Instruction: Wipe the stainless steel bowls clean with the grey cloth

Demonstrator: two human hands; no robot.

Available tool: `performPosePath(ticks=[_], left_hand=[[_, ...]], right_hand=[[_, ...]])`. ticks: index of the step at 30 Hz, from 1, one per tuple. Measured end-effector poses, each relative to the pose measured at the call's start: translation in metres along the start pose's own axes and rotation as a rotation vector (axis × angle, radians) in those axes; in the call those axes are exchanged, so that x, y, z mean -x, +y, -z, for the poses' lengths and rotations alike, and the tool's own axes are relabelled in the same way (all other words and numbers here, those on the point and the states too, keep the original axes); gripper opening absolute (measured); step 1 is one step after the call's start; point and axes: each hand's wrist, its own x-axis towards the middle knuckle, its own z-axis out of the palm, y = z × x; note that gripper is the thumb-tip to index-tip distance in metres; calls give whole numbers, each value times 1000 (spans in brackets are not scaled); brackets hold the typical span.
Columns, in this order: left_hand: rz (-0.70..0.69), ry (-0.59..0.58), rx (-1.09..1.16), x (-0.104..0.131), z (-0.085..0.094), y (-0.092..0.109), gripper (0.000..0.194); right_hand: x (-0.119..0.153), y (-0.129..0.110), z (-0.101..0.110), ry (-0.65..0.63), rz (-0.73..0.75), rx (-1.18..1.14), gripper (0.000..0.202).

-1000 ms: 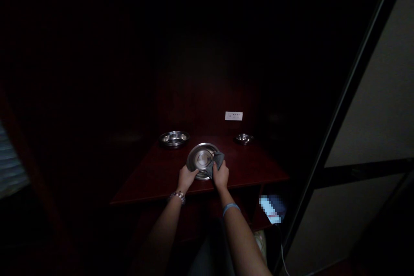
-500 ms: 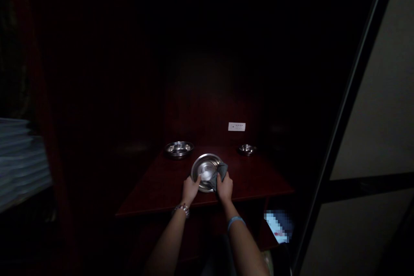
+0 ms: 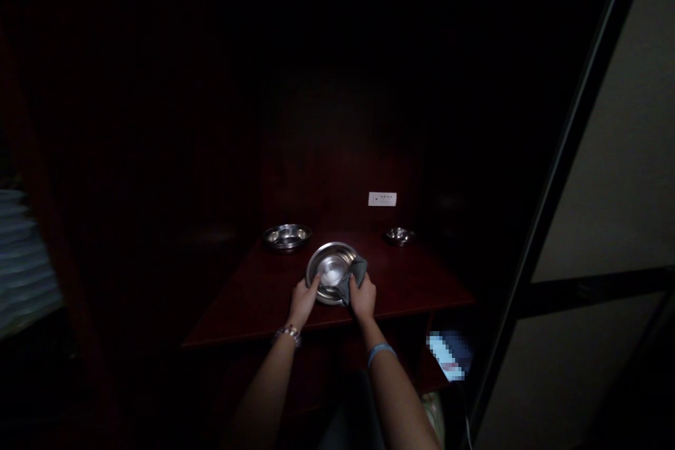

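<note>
Tabletop (image 3: 406, 285), dark red, dimly lit, white wall socket (image 3: 382, 199), handheld bowl (image 3: 331, 270)

Near bowl (image 3: 330, 270): smooth, glossy metal
Rag (image 3: 359, 269): matt cloth
Far-left bowl (image 3: 287, 237): shiny metal
Far-right bowl (image 3: 399, 236): shiny metal
Desktop (image 3: 253, 299): smooth, wood-like

A shiny, round stainless-steel bowl (image 3: 331, 270) is tilted, its hollow showing; a crumpled dark-grey cloth (image 3: 359, 268) overlaps its right side.
</note>
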Motion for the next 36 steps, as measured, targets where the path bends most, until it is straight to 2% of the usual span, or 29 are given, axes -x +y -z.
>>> performPosePath(ticks=[5,14,23,33,36], left_hand=[[-19,0,7,1,-1,1,53],[-32,-14,-107,-1,-1,1,40],[-26,20,-175,7,-2,15,26],[-37,38,-271,11,-5,20,27],[-1,33,-293,10,-5,19,28]], right_hand=[[0,0,1,-21,10,-24,31],[-2,7,-7,-10,22,-40,32],[-3,9,-7,6,3,-6,32],[-3,6,0,-41,-37,39,34],[-3,5,2,-59,-24,64,34]])
